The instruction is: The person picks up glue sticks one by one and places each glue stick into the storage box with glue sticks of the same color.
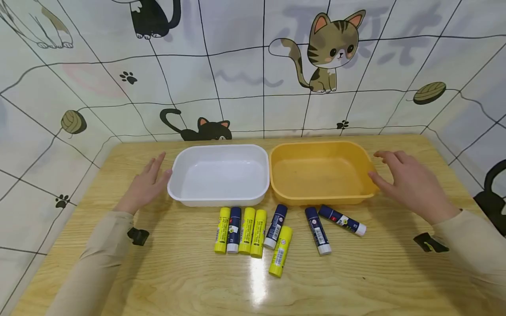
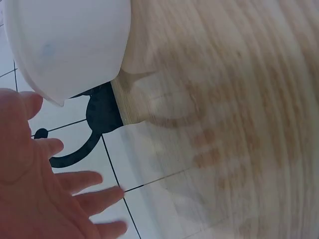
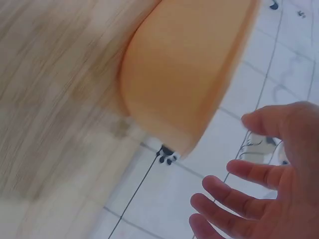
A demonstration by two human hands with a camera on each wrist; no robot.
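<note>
While the left hand (image 1: 145, 188) spreads beside the white tray (image 1: 221, 177), the right hand (image 1: 415, 185) hovers, fingers parted, by the yellow tray (image 1: 322, 173). Trays side by side on desk (image 1: 186, 281), glue sticks (image 1: 258, 233) in front.

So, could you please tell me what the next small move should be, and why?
Probably the right hand should reach for the rightmost blue glue stick: that hand holds nothing, and this stick lies nearest it, in front of the orange tray.
</note>
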